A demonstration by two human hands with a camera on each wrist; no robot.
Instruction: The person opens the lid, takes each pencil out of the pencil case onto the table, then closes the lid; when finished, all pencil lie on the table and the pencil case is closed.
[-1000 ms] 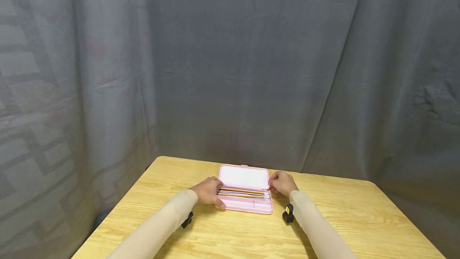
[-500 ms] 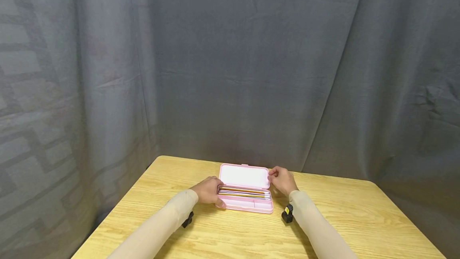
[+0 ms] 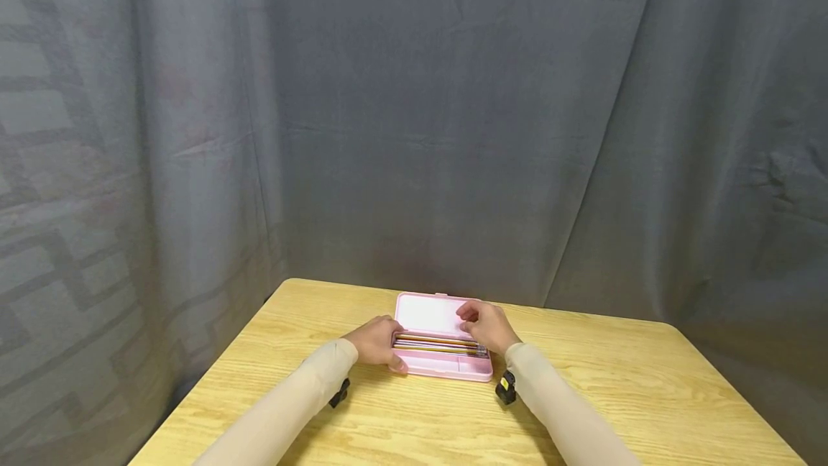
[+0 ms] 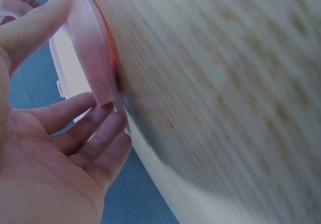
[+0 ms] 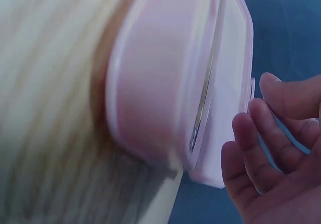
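An open pink pencil case [image 3: 446,367] lies on the wooden table [image 3: 614,394], its lid [image 3: 423,313] raised toward the back. Several pencils [image 3: 430,342] lie side by side inside. My left hand [image 3: 377,342] holds the case's left end, thumb on the front wall and fingers at the back corner. In the left wrist view that hand [image 4: 50,158] brackets the case [image 4: 88,53]. My right hand [image 3: 485,326] hovers over the case's right part with loosely curled fingers near the lid. In the right wrist view its fingers [image 5: 251,133] sit just beside the lid [image 5: 233,58], holding nothing.
Grey curtains [image 3: 453,128] close off the back and both sides of the table. Small black cameras are strapped on my wrists [image 3: 504,387]. Bare tabletop stretches left, right and in front of the case.
My right hand has moved left from the case's right end to over its right part, in front of the lid. The left hand and the case have stayed put.
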